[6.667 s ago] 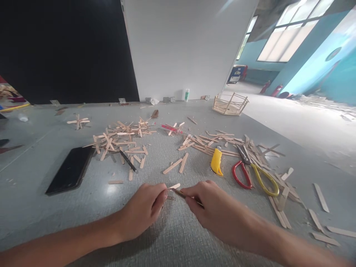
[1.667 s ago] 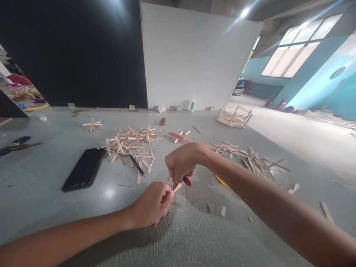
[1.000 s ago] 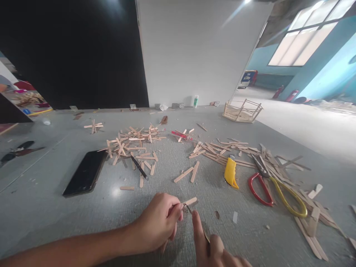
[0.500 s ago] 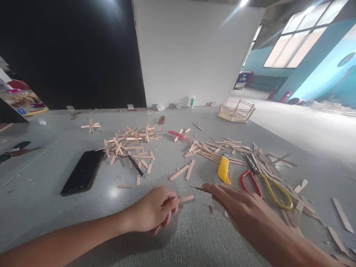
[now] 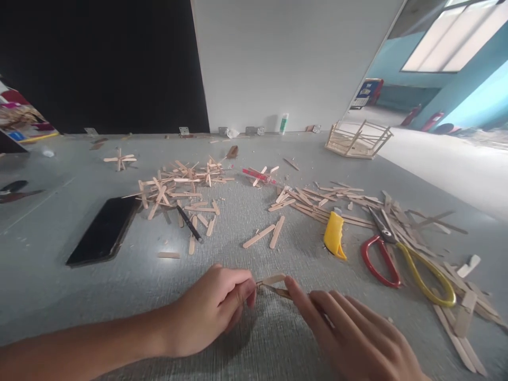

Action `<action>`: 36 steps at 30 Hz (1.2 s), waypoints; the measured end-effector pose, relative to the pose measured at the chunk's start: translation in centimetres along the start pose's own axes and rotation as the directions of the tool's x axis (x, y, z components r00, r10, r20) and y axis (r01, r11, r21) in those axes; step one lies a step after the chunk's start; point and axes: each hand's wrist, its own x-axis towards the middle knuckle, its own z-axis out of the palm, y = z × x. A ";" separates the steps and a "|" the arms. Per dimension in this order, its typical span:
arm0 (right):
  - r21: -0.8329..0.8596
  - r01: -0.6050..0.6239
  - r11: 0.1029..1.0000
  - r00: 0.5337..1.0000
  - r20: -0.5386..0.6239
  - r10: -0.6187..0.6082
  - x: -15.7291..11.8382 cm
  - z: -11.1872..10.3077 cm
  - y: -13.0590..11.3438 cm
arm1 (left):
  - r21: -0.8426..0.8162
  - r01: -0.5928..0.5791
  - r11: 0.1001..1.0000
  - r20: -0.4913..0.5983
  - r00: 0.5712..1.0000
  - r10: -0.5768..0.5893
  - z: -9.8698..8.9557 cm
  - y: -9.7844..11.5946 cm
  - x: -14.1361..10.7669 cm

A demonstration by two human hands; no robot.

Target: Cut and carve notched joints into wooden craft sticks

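My left hand is closed, pinching a short wooden craft stick that sticks out to the right past the thumb. Between the fingers of my right hand is a slim tool with a thin pointed tip; its exact kind is unclear. The tip meets the stick close to my left thumb. Both hands are low over the grey table. Two loose craft sticks lie just beyond them. A yellow cutter rests beyond my right hand.
Scissors with red and yellow handles lie among scattered sticks at right. On the left are a black phone, a black pen and a stick pile. A wooden stick frame and a small bottle stand farther back.
My right hand has moved left and down, bringing the tool's tip onto the stick. My left hand still grips the stick. The view has tilted downward.
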 end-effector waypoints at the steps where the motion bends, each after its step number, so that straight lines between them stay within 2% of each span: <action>1: -0.005 0.009 1.000 1.000 -0.002 -0.009 -0.1 0.0 0.0 | 0.004 -0.009 1.000 -0.004 1.000 0.009 0.0 -0.1 0.0; 8: -0.003 -0.082 0.997 0.995 -0.052 0.082 -0.5 0.5 -1.0 | 0.046 -0.016 0.999 -0.023 1.000 0.017 0.3 -1.2 0.0; 19: 0.036 -0.102 0.994 0.994 -0.028 0.103 -0.5 0.7 -1.2 | 0.086 -0.025 0.996 -0.023 0.999 0.027 0.4 -1.5 0.0; 22: 0.014 -0.080 0.997 0.996 -0.024 0.081 -0.3 0.6 -1.0 | 0.091 -0.026 0.996 -0.027 0.999 0.029 0.4 -1.5 0.0; 27: -0.067 0.057 0.996 0.998 -0.026 -0.059 0.4 -0.2 -0.1 | 0.086 -0.057 0.995 -0.015 0.998 0.059 0.3 -1.3 0.1; 30: -0.114 0.089 0.989 0.995 -0.022 -0.092 0.7 -0.6 -0.1 | 0.095 -0.079 0.992 -0.010 0.997 0.081 0.4 -1.5 0.1; 36: -0.183 0.115 0.976 0.993 0.000 -0.117 1.0 -0.8 -0.4 | 0.250 -0.137 0.959 0.013 0.990 0.138 0.5 -1.9 0.0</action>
